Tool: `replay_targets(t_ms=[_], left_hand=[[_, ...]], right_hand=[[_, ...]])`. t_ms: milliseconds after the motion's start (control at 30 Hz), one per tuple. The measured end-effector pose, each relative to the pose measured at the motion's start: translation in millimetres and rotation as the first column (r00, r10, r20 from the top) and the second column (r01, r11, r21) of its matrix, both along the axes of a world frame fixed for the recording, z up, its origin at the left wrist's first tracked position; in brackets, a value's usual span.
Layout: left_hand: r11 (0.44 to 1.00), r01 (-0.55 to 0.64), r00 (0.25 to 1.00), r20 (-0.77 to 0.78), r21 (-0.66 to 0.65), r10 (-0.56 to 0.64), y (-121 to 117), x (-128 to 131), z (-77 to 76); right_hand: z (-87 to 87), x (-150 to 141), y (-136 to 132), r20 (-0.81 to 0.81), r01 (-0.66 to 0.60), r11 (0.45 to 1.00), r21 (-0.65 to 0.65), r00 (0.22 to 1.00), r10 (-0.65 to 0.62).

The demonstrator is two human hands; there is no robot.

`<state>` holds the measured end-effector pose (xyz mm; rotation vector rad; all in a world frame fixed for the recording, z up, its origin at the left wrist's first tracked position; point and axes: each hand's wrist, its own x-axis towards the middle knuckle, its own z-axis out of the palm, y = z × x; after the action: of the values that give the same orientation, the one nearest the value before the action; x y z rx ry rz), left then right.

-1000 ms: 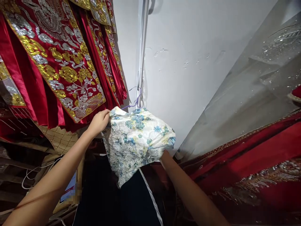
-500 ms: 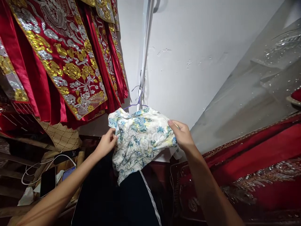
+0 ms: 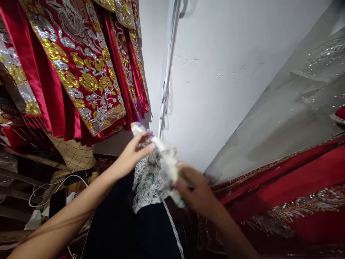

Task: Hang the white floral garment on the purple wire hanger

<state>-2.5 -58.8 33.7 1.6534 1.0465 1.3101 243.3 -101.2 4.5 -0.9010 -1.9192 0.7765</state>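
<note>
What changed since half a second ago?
The floral garment has gone from spread out to narrow and blurred at the top. The left hand moved up and right to its upper part; the right hand moved down and left, blurred. Grips are unclear. The red embroidered garment hangs as before.

Brown wooden slatted surface (image 3: 16, 235), near left, low, dim; gaps between slats. On its right part: thin white looped plastic cable (image 3: 36, 206), black flat rectangular phone (image 3: 57, 202), cable curving past phone's far side. Crumpled white paper (image 3: 33, 220) just left of phone. Direct contact with slats: can't tell.
</note>
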Motion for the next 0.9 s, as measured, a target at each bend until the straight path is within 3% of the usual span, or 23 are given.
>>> replay_targets(t_ms=[67,133,167,233,300,333,400,467,567,600,667,733,767,800,833,900], left_hand=[[0.990,0.050,0.999,0.006,-0.134,-0.050,-12,10,0.3],[0.979,0.110,0.992,-0.035,-0.172,-0.118,-26,10,2.7],[0.971,0.156,0.982,-0.081,-0.179,-0.173,-34,5,6.0],[0.943,0.245,0.932,-0.215,-0.225,-0.293,-49,-9,16.8],[0.930,0.267,0.862,-0.369,-0.253,-0.348,-59,-29,29.6],[0.937,0.258,0.833,-0.438,-0.235,-0.339,-61,-39,35.0],[0.963,0.221,0.797,-0.540,-0.156,-0.271,-58,-61,40.4],[0.987,0.151,0.792,-0.592,-0.051,-0.152,-47,-82,37.7],[0.983,-0.093,0.813,-0.557,0.160,0.168,-26,-105,25.0],[0.946,-0.197,0.808,-0.503,0.256,0.305,-20,-109,20.5],[0.818,-0.350,0.763,-0.368,0.456,0.532,-13,-110,12.6],[0.683,-0.392,0.727,-0.249,0.616,0.641,-10,-104,5.0],[0.649,-0.383,0.726,-0.221,0.657,0.652,-8,-99,0.4],[0.651,-0.362,0.736,-0.224,0.667,0.639,-7,-93,-5.1],[0.690,-0.332,0.757,-0.254,0.643,0.601,-6,-87,-11.7],[0.825,-0.247,0.804,-0.368,0.508,0.467,-2,-74,-27.7]], right_hand=[[-2.7,-13,-8,0.193,-0.327,0.945,-0.007,0.927,0.322],[-4.9,-16,1,0.197,-0.434,0.900,-0.019,0.881,0.429],[-6.3,-13,12,0.163,-0.380,0.925,-0.002,0.912,0.376],[-10.2,-3,37,0.080,-0.107,0.992,0.062,0.992,0.102],[-15.6,8,63,0.033,0.157,0.983,0.093,0.986,-0.161],[-18.4,13,73,0.030,0.217,0.972,0.091,0.975,-0.221],[-22.8,18,86,0.061,0.166,0.986,0.030,0.984,-0.167],[-25.2,20,90,0.095,0.003,0.993,-0.117,0.995,0.008],[-23.3,17,91,-0.003,-0.107,0.958,-0.266,0.994,0.110],[-20.6,16,93,-0.079,-0.096,0.956,-0.277,0.994,0.077],[-11.4,10,103,-0.250,-0.056,0.956,-0.289,0.968,-0.019],[1.7,4,119,-0.394,-0.024,0.955,-0.295,0.914,-0.099],[8.6,1,129,-0.450,-0.012,0.957,-0.289,0.884,-0.125],[14.9,-1,138,-0.497,-0.002,0.961,-0.277,0.856,-0.141],[19.9,-2,146,-0.533,0.007,0.965,-0.263,0.832,-0.152],[23.5,0,157,-0.585,0.027,0.969,-0.246,0.793,-0.171]])
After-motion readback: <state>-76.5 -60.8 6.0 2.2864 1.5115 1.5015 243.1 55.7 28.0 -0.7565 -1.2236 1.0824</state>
